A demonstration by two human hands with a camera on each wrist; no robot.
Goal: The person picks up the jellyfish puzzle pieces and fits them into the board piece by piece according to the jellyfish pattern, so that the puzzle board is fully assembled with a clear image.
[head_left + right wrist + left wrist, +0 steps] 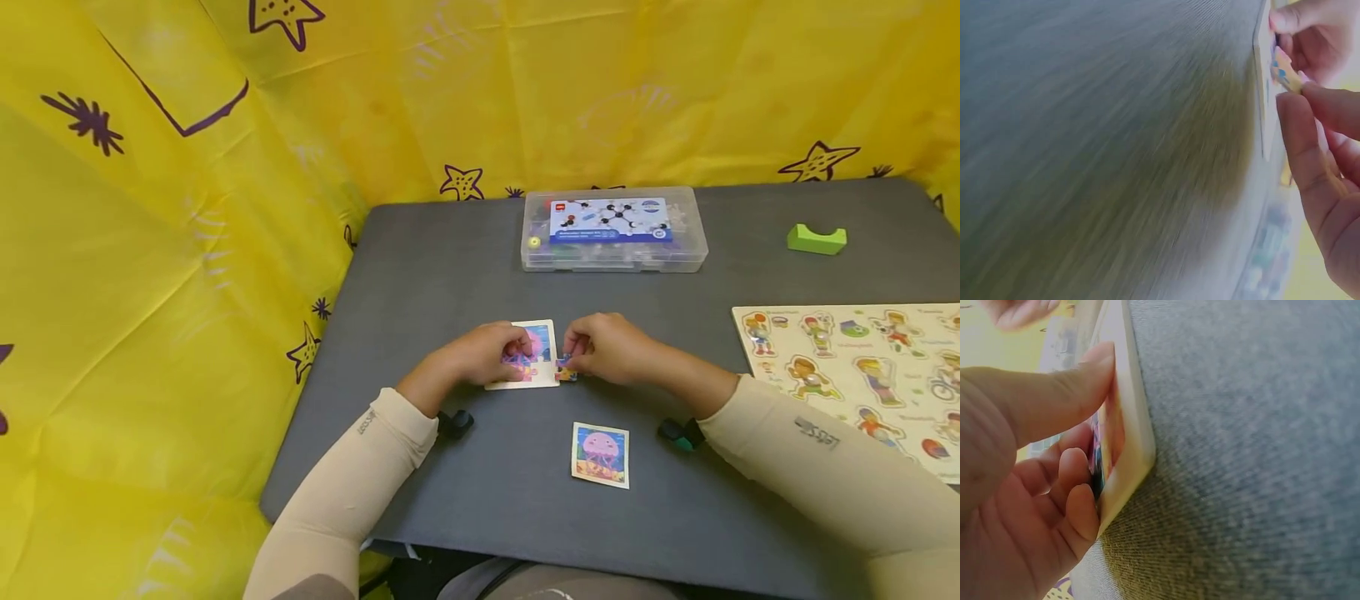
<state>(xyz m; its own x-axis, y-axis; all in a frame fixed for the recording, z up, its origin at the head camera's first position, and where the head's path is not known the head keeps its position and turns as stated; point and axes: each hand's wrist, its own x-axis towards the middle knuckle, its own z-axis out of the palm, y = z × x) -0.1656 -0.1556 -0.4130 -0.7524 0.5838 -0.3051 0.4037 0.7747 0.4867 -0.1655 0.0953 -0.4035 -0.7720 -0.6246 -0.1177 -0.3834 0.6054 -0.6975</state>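
A jigsaw puzzle board [546,332] with a pale frame lies mid-table, a pink jellyfish picture partly assembled in it. My left hand [495,353] covers its left part and holds it, thumb at the near side. In the left wrist view the thumb and curled fingers touch the board [1138,440]. Beside the board's right edge, my right hand [611,346] pinches a small puzzle piece [567,372] between thumb and finger. The right wrist view shows this piece [1286,76] tilted at the fingertips, close to the board. A jellyfish picture card [601,454] lies nearer to me.
Behind the board stands a clear plastic case [615,257] with a molecule picture on its label. A wooden board with sports figures [847,367] lies at the right. A green block [817,240] sits far right. Yellow patterned cloth [420,100] hangs behind the grey table [442,275].
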